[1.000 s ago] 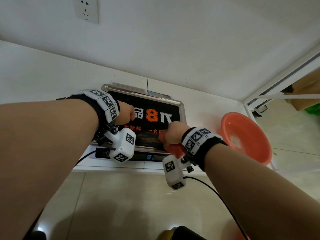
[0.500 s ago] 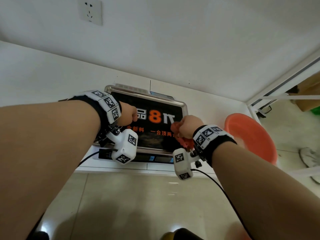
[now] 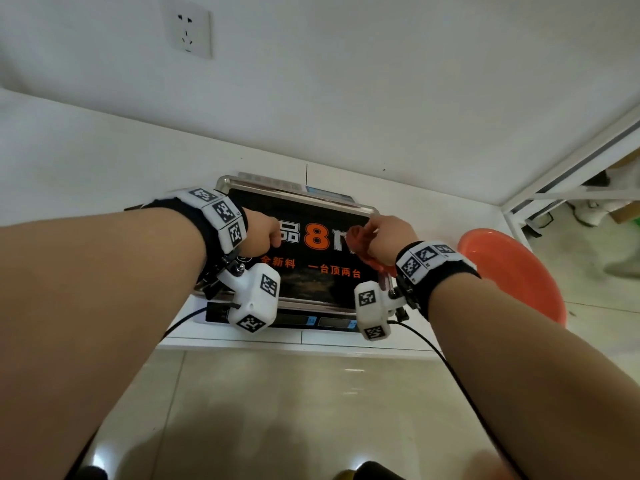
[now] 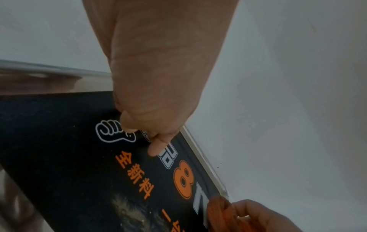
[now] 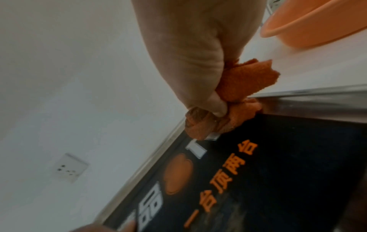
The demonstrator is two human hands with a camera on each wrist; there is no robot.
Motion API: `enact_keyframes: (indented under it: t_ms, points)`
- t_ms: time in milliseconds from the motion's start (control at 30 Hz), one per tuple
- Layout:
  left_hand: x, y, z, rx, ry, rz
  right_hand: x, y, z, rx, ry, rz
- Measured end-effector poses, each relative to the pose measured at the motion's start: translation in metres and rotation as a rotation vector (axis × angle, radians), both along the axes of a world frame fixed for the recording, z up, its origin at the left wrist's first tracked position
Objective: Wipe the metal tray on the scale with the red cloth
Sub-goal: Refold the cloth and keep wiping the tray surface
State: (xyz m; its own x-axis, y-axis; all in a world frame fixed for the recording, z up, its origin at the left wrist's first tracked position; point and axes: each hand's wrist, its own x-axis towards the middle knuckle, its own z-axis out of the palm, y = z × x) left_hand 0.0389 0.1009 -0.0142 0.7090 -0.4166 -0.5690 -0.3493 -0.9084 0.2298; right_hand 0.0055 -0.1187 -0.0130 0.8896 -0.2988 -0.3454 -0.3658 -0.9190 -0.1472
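The metal tray (image 3: 313, 304) sits on the scale (image 3: 301, 321), its floor covered by a black sticker with an orange 8. My right hand (image 3: 389, 237) grips the bunched red cloth (image 3: 358, 239) and holds it against the tray's far right corner. In the right wrist view the red cloth (image 5: 234, 87) bulges from my right hand (image 5: 190, 55) against the tray rim (image 5: 317, 100). My left hand (image 3: 261, 237) rests on the tray's left part, fingers curled, holding nothing. In the left wrist view one fingertip (image 4: 157, 149) touches the black surface, and the red cloth (image 4: 220, 210) shows by the tray rim (image 4: 200, 158).
An orange plastic basin (image 3: 512, 271) stands on the white counter just right of the scale, close to my right forearm. A wall socket (image 3: 188, 29) is high on the wall behind. The counter's front edge (image 3: 277, 342) runs just below the scale, with tiled floor beneath.
My right hand has carried the cloth from the tray's front edge up and right to its far right corner. The left hand has stayed on the tray's left side.
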Motion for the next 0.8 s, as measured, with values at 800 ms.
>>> enact_keyframes:
  t_ms: [800]
  points:
    - [0.009,0.012,0.002,-0.137,0.028,0.021,0.0,0.044,0.001,0.009,0.088,0.114]
